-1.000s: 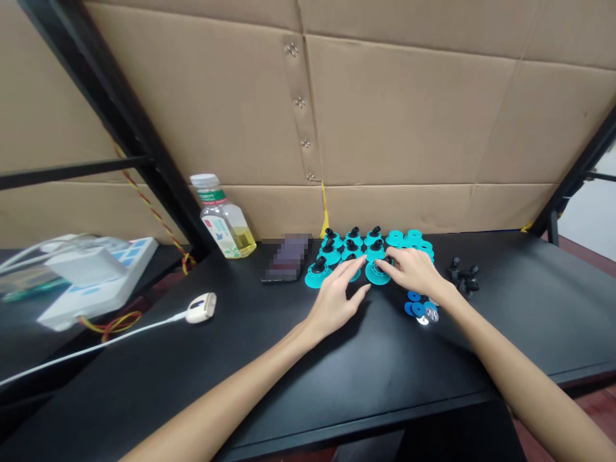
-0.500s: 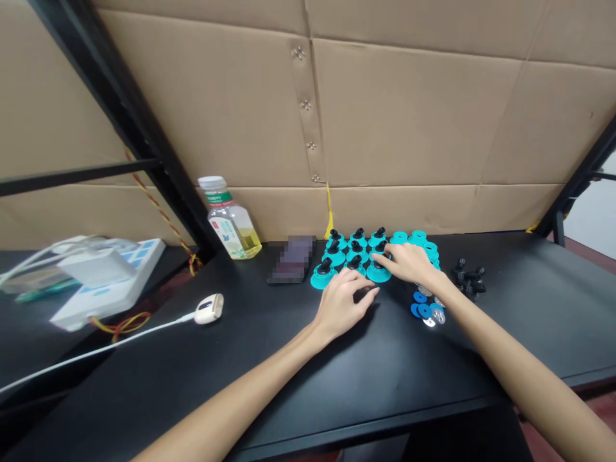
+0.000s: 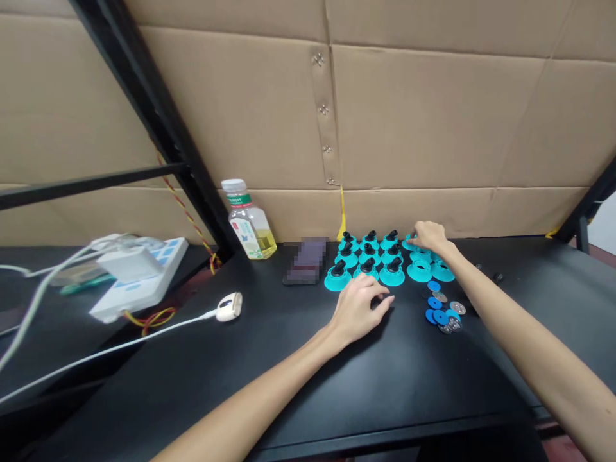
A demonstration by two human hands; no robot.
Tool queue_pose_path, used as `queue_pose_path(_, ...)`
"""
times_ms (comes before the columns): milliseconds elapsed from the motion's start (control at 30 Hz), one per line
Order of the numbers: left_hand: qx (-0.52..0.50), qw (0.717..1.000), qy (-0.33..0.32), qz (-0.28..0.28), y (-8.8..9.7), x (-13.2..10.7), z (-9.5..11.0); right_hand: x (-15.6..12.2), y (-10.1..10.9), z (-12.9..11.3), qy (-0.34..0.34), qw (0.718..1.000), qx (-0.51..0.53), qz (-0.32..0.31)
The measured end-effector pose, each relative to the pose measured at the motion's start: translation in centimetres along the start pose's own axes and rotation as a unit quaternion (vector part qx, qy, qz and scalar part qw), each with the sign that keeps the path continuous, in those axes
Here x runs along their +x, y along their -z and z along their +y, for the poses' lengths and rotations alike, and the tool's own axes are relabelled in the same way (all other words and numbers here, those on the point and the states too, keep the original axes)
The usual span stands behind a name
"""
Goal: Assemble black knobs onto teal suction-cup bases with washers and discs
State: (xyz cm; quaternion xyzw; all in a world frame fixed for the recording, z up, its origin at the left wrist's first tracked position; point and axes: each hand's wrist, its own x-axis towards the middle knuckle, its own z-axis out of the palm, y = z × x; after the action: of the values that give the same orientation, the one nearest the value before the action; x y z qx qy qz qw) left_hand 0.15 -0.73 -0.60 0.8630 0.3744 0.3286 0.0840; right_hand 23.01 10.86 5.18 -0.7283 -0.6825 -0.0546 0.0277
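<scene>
Several teal suction-cup discs with black knobs (image 3: 368, 258) stand in rows on the black table (image 3: 269, 378). To their right lie teal discs without knobs (image 3: 419, 269). My right hand (image 3: 429, 236) reaches to the far end of those bare discs, fingers curled on one at the back. My left hand (image 3: 360, 308) rests on the table just in front of the knobbed discs, fingers loosely curled, with nothing visible in it. Small blue and silver round pieces (image 3: 441, 310) lie right of my left hand, under my right forearm.
A phone (image 3: 308, 260) lies left of the discs. A bottle of yellow liquid (image 3: 248, 221) stands against the cardboard wall. A white handheld device on a cable (image 3: 229, 306) and a white power strip (image 3: 139, 279) sit to the left. A black frame post (image 3: 158, 128) slants up.
My right hand left the front knobbed disc and moved back and right to the bare teal discs. My left hand drew back from the discs toward me. The camera view shifted.
</scene>
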Motion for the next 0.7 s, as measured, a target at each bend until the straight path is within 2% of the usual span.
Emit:
queue_pose_path(200,0.007,1.0,0.001,-0.009,0.2,0.0,0.2,0.2,0.1,-0.4,-0.008,1.0,0.02,0.01)
queue_pose_path(333,0.005,1.0,0.0,0.0,0.3,0.0,0.0,-1.2,2.2,0.7,-0.005,0.998,0.052,0.04)
queue_pose_path(433,0.0,1.0,0.005,0.015,0.4,0.2,-0.3,-3.8,4.4,1.8,0.021,0.986,0.147,0.081)
queue_pose_path(500,-0.009,0.999,0.015,0.028,0.5,0.3,-0.4,-6.0,5.7,2.3,0.09,0.971,0.214,0.052)
queue_pose_path(567,-0.018,0.999,0.026,0.038,0.5,0.5,-0.6,-8.1,6.5,2.3,0.181,0.939,0.291,-0.02)
queue_pose_path(633,-0.029,0.998,0.04,0.047,0.5,0.6,-0.7,-9.8,6.4,1.6,0.244,0.91,0.326,-0.081)
queue_pose_path(700,-0.044,0.997,0.048,0.052,0.5,0.7,-0.7,-10.8,5.7,0.5,0.286,0.898,0.309,-0.123)
